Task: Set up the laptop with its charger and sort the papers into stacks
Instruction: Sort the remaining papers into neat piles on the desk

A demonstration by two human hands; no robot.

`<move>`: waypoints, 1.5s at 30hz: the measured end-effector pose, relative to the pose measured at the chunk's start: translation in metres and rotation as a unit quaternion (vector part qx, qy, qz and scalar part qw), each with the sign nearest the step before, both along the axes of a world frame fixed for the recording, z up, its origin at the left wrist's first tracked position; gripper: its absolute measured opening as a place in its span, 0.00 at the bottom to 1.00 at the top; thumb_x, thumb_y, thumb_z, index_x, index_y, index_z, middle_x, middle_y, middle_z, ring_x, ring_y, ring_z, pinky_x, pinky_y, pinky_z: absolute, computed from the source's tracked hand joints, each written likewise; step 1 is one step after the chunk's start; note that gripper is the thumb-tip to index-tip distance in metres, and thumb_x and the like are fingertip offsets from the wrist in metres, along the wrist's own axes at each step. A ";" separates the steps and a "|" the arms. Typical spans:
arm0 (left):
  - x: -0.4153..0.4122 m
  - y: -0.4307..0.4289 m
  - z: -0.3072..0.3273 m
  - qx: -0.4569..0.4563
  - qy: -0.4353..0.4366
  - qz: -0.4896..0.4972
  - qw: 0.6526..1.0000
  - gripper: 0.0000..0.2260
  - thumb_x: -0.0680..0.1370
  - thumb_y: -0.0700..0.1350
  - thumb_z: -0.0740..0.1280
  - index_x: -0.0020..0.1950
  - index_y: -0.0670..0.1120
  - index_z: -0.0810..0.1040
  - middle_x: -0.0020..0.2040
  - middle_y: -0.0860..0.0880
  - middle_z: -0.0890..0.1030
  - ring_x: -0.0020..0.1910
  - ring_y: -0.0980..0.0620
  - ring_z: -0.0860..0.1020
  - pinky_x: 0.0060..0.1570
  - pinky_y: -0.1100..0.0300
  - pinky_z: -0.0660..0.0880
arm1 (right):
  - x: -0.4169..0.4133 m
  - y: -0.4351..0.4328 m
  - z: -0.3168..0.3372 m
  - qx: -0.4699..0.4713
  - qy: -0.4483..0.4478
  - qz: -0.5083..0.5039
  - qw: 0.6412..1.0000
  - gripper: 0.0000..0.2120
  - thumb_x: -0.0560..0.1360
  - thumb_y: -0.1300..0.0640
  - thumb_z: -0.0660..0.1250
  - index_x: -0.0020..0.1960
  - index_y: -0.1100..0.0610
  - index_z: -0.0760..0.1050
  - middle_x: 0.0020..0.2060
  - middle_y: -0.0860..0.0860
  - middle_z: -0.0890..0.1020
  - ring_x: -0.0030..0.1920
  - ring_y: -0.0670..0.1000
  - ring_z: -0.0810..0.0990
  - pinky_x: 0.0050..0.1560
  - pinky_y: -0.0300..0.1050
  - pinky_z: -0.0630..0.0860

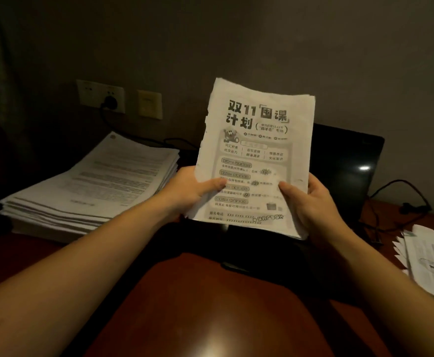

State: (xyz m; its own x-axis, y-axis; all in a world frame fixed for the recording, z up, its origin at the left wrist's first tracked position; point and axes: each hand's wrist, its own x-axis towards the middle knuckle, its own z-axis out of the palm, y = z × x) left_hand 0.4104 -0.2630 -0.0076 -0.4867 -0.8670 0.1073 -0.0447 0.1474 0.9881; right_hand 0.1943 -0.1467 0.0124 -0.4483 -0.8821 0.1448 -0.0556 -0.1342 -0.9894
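Note:
I hold a sheaf of printed flyers (255, 140) upright in front of me, above the desk. My left hand (192, 188) grips its lower left edge, thumb on the front page. My right hand (311, 202) grips the lower right edge the same way. Behind the sheaf stands the open black laptop (347, 166), its screen dark and partly hidden by the paper. A thick stack of text pages (94, 184) lies on the desk at the left. Another pile of papers (432, 264) lies at the right edge. A black charger cable (401, 202) runs beside the laptop on the right.
A wall socket (100, 95) holds a black plug, and its cord (138, 139) trails down behind the left stack. A second wall plate (149, 104) sits beside it. The reddish wooden desk (210, 305) stretches toward me. A dark curtain hangs at far left.

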 end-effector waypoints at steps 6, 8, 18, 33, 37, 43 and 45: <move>0.058 -0.013 0.015 -0.016 -0.049 0.044 0.998 0.09 0.82 0.45 0.67 0.61 0.47 0.80 0.52 0.50 0.86 0.46 0.53 0.86 0.45 0.57 0.82 | 0.047 -0.032 -0.004 0.019 -0.038 0.016 0.999 0.10 0.80 0.63 0.65 0.60 0.54 0.75 0.54 0.56 0.84 0.48 0.55 0.86 0.39 0.48 0.83; 0.077 -0.018 0.018 -0.015 -0.046 0.075 0.996 0.08 0.83 0.42 0.65 0.61 0.47 0.79 0.49 0.52 0.84 0.39 0.59 0.83 0.36 0.65 0.80 | 0.068 -0.043 -0.007 0.022 0.000 0.018 1.000 0.13 0.80 0.62 0.65 0.64 0.55 0.73 0.55 0.54 0.84 0.47 0.53 0.86 0.37 0.44 0.83; 0.178 -0.049 0.012 -0.014 -0.183 0.187 0.965 0.11 0.81 0.47 0.68 0.64 0.49 0.80 0.54 0.49 0.85 0.48 0.51 0.83 0.52 0.54 0.80 | 0.171 -0.102 -0.032 0.038 0.097 0.055 0.993 0.16 0.80 0.61 0.63 0.65 0.49 0.69 0.59 0.49 0.80 0.58 0.54 0.81 0.58 0.59 0.80; 0.250 -0.089 0.003 -0.128 -0.359 0.207 0.901 0.19 0.78 0.45 0.72 0.69 0.50 0.79 0.70 0.50 0.76 0.67 0.52 0.75 0.62 0.64 0.68 | 0.230 -0.128 -0.047 0.053 0.246 0.127 0.959 0.20 0.78 0.61 0.67 0.69 0.54 0.71 0.58 0.43 0.79 0.54 0.45 0.81 0.46 0.37 0.81; 0.254 -0.093 -0.003 -0.141 -0.382 0.212 0.888 0.19 0.79 0.46 0.71 0.70 0.50 0.78 0.72 0.49 0.75 0.69 0.51 0.74 0.63 0.64 0.68 | 0.228 -0.132 -0.046 0.088 0.399 0.112 0.906 0.24 0.78 0.52 0.67 0.71 0.56 0.69 0.60 0.47 0.77 0.57 0.49 0.79 0.51 0.45 0.81; 0.249 -0.092 -0.008 -0.216 -0.454 0.156 0.850 0.14 0.80 0.47 0.70 0.65 0.54 0.81 0.76 0.51 0.69 0.74 0.48 0.67 0.73 0.52 0.64 | 0.222 -0.127 -0.056 0.141 0.601 0.071 0.783 0.30 0.76 0.32 0.57 0.72 0.47 0.64 0.75 0.57 0.58 0.76 0.59 0.56 0.71 0.60 0.61; 0.242 -0.089 -0.006 -0.216 -0.464 0.115 0.851 0.14 0.79 0.44 0.70 0.62 0.58 0.82 0.72 0.52 0.73 0.70 0.50 0.71 0.71 0.51 0.69 | 0.219 -0.127 -0.056 0.131 0.594 0.104 0.787 0.28 0.77 0.35 0.56 0.71 0.48 0.62 0.75 0.55 0.60 0.74 0.56 0.60 0.70 0.60 0.61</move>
